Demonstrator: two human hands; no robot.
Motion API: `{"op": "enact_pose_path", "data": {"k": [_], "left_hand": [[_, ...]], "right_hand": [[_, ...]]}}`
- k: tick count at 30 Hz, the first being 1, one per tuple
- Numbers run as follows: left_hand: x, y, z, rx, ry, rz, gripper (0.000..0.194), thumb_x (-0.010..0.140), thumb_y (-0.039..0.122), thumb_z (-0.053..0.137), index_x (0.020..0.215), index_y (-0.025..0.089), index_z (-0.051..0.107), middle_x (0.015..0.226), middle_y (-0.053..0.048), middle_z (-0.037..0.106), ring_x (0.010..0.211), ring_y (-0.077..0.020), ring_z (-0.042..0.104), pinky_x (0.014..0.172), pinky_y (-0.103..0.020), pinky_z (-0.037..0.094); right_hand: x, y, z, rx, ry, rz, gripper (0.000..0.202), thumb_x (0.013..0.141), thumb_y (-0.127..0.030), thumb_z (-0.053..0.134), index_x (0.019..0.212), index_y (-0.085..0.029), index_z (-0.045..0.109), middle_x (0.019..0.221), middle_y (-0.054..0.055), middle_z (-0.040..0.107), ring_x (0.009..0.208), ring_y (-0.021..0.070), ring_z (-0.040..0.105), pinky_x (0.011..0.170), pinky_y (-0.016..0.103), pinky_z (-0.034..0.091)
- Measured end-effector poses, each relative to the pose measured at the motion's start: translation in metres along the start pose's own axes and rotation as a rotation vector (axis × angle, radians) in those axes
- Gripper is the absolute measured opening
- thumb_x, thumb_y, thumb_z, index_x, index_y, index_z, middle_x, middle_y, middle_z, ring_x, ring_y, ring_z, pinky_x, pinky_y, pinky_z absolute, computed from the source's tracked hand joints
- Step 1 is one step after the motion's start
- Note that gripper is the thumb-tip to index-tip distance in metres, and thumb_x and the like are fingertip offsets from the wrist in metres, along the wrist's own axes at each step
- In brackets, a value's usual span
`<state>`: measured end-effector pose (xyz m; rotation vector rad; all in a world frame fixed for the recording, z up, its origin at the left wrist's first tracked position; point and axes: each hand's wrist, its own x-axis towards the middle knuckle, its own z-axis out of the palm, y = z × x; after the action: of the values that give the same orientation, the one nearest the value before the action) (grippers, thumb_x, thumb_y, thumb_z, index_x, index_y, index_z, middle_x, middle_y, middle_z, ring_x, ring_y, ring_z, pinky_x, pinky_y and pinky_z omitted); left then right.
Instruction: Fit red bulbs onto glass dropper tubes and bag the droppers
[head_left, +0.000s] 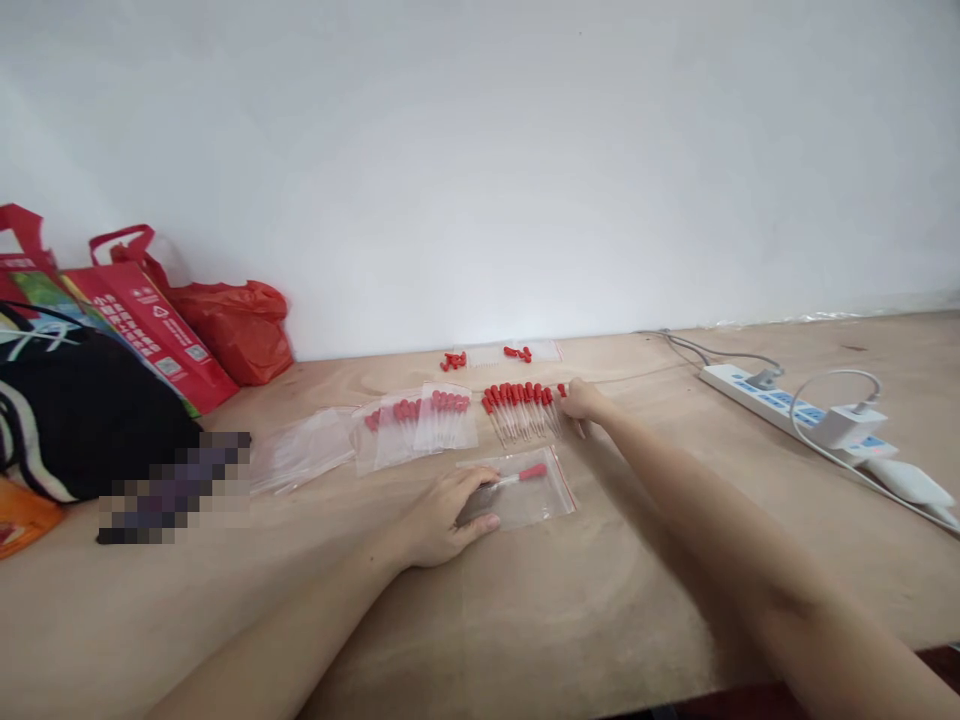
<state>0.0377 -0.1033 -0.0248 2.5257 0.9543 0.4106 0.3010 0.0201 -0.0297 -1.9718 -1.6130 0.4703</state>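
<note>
A clear zip bag (517, 505) lies on the wooden table with one red-bulbed dropper (533, 471) in it. At its left end rests my left hand (450, 515), thumb and fingers apart on the plastic. Behind it is a row of droppers (517, 400), red bulbs pointing away from me and clear stems towards me. My right hand (585, 402) is closed at the row's right end, pinching a dropper whose red bulb (562, 390) shows beside the fingers; its stem is partly hidden.
Several filled zip bags (446, 425) overlap left of the row, beside flat plastic bags (307, 450). More droppers (517, 353) lie near the wall. A power strip (787, 405) with cords is at right. Red carrier bags (150, 320) and a black bag (90, 410) stand at left.
</note>
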Motion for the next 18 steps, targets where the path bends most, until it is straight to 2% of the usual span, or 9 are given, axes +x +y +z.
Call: {"op": "enact_pose_path", "data": {"k": [2,4,5,7,10,13,16,18], "left_hand": [[0.000,0.001,0.000,0.013,0.005,-0.008,0.036,0.081,0.033,0.047,0.116,0.023,0.040,0.121,-0.005,0.048,0.110,-0.0209,0.044,0.093,-0.038,0.035],[0.000,0.001,-0.001,0.023,0.008,-0.014,0.038,0.081,0.033,0.048,0.117,0.023,0.040,0.121,-0.006,0.048,0.111,-0.0213,0.044,0.093,-0.038,0.035],[0.000,0.002,-0.001,0.026,0.008,-0.016,0.038,0.081,0.033,0.048,0.117,0.023,0.040,0.121,-0.006,0.048,0.111,-0.0215,0.044,0.093,-0.038,0.035],[0.000,0.002,-0.001,0.028,0.006,-0.022,0.039,0.081,0.034,0.047,0.118,0.023,0.039,0.122,-0.005,0.048,0.111,-0.0219,0.044,0.093,-0.039,0.035],[0.000,0.003,-0.002,0.031,0.001,-0.038,0.042,0.081,0.035,0.047,0.120,0.024,0.037,0.123,-0.006,0.047,0.112,-0.0227,0.043,0.093,-0.040,0.035],[0.000,0.002,-0.002,0.028,-0.018,-0.060,0.044,0.081,0.036,0.047,0.122,0.023,0.036,0.125,-0.006,0.045,0.114,-0.0231,0.042,0.094,-0.040,0.035],[0.001,0.001,-0.001,0.013,-0.023,-0.064,0.044,0.081,0.037,0.046,0.122,0.023,0.036,0.126,-0.006,0.044,0.114,-0.0231,0.041,0.095,-0.040,0.034],[0.001,0.000,-0.001,0.003,-0.023,-0.065,0.044,0.081,0.036,0.046,0.123,0.023,0.036,0.126,-0.006,0.044,0.114,-0.0231,0.042,0.095,-0.040,0.034]], "right_hand": [[-0.011,0.007,-0.008,0.040,-0.003,0.007,0.041,0.066,-0.017,0.053,0.105,-0.006,0.047,0.063,0.006,0.057,0.057,0.0160,0.055,0.048,0.023,0.040],[-0.028,0.016,-0.014,0.176,-0.013,0.004,0.057,0.071,-0.016,0.046,0.124,-0.008,0.026,0.060,-0.001,0.053,0.050,0.0125,0.052,0.045,0.022,0.040],[-0.038,0.020,-0.016,0.370,-0.026,0.001,0.065,0.071,-0.015,0.044,0.129,-0.011,0.015,0.058,-0.004,0.050,0.046,0.0116,0.051,0.043,0.022,0.041],[-0.061,0.026,-0.015,0.703,-0.049,0.004,0.071,0.069,-0.015,0.045,0.130,-0.017,0.009,0.056,-0.007,0.045,0.043,0.0105,0.049,0.041,0.022,0.041],[-0.093,0.027,-0.006,0.939,-0.044,0.046,0.065,0.067,-0.018,0.051,0.123,-0.021,0.020,0.059,-0.007,0.046,0.047,0.0106,0.052,0.045,0.023,0.045],[-0.113,0.022,0.006,1.099,-0.047,0.048,0.051,0.065,-0.024,0.058,0.109,-0.023,0.033,0.063,-0.006,0.048,0.053,0.0110,0.055,0.054,0.027,0.049],[-0.121,0.016,0.012,1.193,-0.165,-0.019,0.038,0.064,-0.037,0.061,0.094,-0.022,0.043,0.069,-0.003,0.053,0.059,0.0105,0.057,0.063,0.028,0.049],[-0.123,0.015,0.013,1.163,-0.252,-0.058,0.036,0.063,-0.043,0.061,0.088,-0.019,0.049,0.068,-0.002,0.055,0.059,0.0096,0.056,0.065,0.027,0.048]]}}
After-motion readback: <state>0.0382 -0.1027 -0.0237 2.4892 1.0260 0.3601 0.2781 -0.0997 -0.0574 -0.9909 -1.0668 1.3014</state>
